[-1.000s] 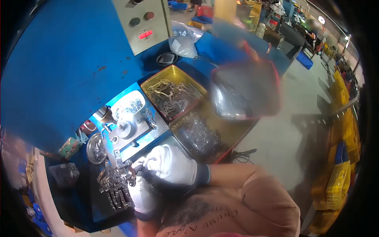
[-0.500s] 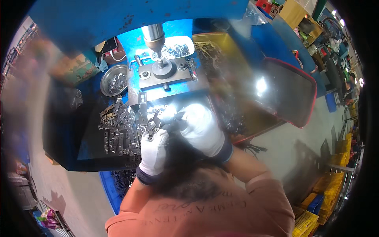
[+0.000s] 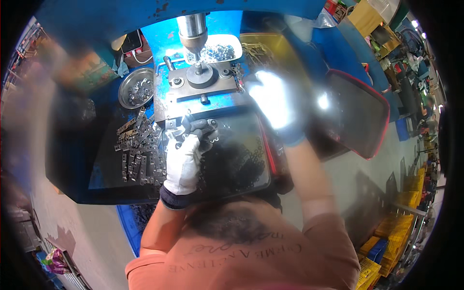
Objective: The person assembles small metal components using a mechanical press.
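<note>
My left hand [image 3: 184, 157], in a white glove with dark fingertips, is closed around small metal parts at the front of the press. A flat metal bracket [image 3: 170, 126] stands up beside its fingers. My right hand [image 3: 273, 99], also gloved, is over the right side of the press base; glare and motion smear its fingers. Between and beyond the hands is a steel fixture plate [image 3: 215, 88] with a round die [image 3: 200, 77] on it. The press spindle [image 3: 192, 31] points down at the die. Many flat metal brackets [image 3: 137, 154] lie heaped left of my left hand.
A round metal bowl [image 3: 121, 95] of small parts stands left of the press. Behind the die is a white tray [image 3: 238, 47] of small parts. A dark tray [image 3: 237, 181] lies before me. To the right are a yellow bin [image 3: 278, 46] and a red-rimmed container [image 3: 362, 116].
My right hand has moved away from my left, up and to the right, uncovering the dark tray. My left hand stays near the press front with metal parts in it. The view has shifted slightly.
</note>
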The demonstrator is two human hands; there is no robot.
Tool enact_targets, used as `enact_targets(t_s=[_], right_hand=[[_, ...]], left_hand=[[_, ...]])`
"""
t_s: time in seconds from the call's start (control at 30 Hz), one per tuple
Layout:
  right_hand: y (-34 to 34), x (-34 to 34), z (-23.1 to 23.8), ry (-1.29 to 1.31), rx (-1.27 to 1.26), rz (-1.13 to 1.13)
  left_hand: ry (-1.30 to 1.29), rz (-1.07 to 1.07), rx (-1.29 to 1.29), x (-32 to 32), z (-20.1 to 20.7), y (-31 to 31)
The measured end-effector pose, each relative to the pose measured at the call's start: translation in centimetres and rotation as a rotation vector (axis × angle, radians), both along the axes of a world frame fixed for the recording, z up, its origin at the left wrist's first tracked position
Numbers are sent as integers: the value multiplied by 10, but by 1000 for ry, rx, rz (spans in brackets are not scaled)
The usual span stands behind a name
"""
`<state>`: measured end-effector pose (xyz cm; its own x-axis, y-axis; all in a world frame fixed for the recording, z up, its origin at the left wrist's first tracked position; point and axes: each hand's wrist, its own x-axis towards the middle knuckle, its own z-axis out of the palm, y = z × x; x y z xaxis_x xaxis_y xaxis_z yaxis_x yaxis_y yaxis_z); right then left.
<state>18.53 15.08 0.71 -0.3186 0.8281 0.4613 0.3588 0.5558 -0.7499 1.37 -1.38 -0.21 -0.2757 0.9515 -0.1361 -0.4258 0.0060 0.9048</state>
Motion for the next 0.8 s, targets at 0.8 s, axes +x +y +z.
enact_targets(t_s=[0.8], right_hand=[[-68,-15,-5,-196,400,269]], left_hand=[[-56,5,0,6,-5,11]])
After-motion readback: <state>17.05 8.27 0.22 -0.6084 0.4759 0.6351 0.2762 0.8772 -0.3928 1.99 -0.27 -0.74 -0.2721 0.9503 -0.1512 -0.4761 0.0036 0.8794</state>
